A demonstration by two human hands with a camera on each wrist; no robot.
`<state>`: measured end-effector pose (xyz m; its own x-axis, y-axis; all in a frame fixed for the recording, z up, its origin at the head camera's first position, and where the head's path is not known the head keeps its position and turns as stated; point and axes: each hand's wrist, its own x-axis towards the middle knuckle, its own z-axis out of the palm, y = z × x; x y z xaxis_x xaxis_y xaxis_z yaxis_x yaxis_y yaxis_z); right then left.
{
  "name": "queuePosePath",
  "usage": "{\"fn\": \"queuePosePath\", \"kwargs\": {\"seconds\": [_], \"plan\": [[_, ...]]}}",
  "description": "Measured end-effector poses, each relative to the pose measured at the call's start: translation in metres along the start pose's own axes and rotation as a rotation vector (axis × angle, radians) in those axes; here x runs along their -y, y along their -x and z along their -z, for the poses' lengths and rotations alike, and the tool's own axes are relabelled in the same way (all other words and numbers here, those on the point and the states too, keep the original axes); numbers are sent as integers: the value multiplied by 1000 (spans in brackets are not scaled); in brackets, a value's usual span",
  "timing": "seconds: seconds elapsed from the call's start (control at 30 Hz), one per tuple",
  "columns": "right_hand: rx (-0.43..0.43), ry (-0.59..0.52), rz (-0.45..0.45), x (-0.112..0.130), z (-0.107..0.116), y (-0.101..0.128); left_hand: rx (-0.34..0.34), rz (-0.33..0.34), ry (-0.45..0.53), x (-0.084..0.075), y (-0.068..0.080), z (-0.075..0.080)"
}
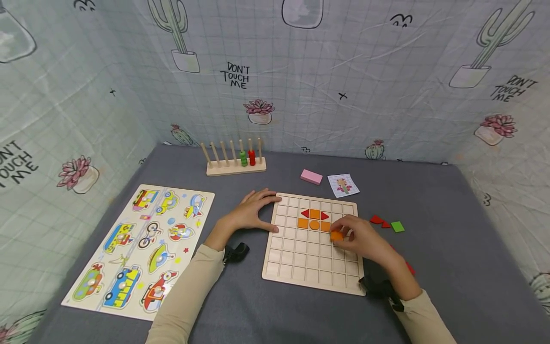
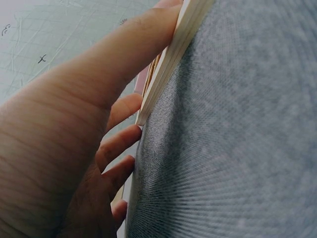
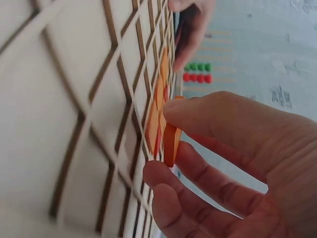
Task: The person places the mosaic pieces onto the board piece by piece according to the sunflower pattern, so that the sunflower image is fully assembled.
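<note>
While the right hand [image 1: 358, 236] pinches an orange tile [image 1: 336, 235] between thumb and fingertips, the tile sits tilted just over the grid board [image 1: 301, 260], right below the orange pieces [image 1: 314, 224] already laid. In the right wrist view the orange tile [image 3: 170, 144] stands edge-on to the ribs, not flat. Risk: it catches on a rib and jams askew, or the fingertips nudge the set pieces just beyond them out of their cells. The left hand [image 1: 251, 212] lies with straight fingers against the board's left edge [image 2: 168, 64], thumb on top; if that pressure slackens, the board could slide on the grey cloth [image 1: 451, 248]. Spare red and green pieces [image 1: 386, 223] lie beyond the right knuckles.
</note>
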<state>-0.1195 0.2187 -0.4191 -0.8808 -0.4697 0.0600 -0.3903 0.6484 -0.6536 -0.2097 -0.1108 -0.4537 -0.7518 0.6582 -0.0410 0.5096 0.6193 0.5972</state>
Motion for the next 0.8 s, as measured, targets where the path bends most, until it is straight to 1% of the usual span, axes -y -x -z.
{"fn": "queuePosePath", "kwargs": {"seconds": [0.23,0.37,0.6,0.8], "plan": [[66,-33,47,9,-14,-12,1,-3,-1,-2,0,1],[60,-17,75,12,-21,-18,-2,3,-3,-1,0,1],[20,-36,58,12,-25,-19,-4,-2,-2,0,0,0],[19,-32,51,14,-27,-23,-6,-6,7,-1,0,0]]}}
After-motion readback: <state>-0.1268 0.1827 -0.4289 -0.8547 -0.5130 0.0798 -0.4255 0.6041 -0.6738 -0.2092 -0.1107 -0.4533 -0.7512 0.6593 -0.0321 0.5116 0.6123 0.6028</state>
